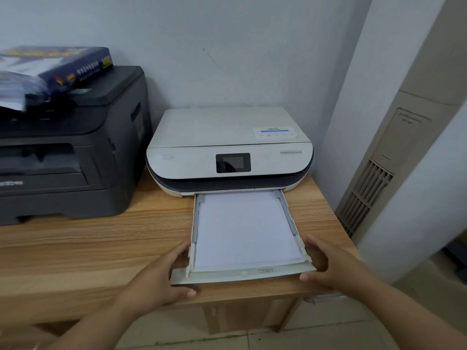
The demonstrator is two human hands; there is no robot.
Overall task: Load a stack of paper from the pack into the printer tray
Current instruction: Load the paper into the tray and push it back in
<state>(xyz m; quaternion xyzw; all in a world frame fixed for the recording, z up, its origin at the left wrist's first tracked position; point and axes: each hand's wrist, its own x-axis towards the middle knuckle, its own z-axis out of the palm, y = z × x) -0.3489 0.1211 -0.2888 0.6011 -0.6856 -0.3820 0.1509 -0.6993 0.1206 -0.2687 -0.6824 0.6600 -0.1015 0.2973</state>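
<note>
1. Step in hand, as I judge it: push the tray [242, 272] back into the white printer [228, 147]. The paper stack [245, 228] already lies flat inside the tray, between the side guides.
2. Left hand [161, 276]: grip wrapped on the tray's front-left corner, thumb at the side rail, fingers curled under the front lip. Pinching the tray, not the paper.
3. Right hand [326, 263]: grip on the front-right corner, thumb on the rim, fingers curled along the front edge. Also pinching the tray.
4. To do it well: push both corners evenly so the tray runs straight in the slot; keep it level, don't lift the front, or the sheets may slide or the rails bind.
5. Check that the paper's near edge sits below the tray's front wall; it looks seated, top sheet flat.
6. Edges: the tray's front lip overhangs near the table [75, 248] front edge, and the hands are off the edge. The tray's far end is inside the printer mouth.
7. Room: bare table left of the tray, clear to the black printer [70, 152], well apart. On the right, the table edge is near and a wall corner sits close to the white printer.
8. The paper pack [75, 66] lies on top of the black printer, out of the way, with loose wrapping beside it.
</note>
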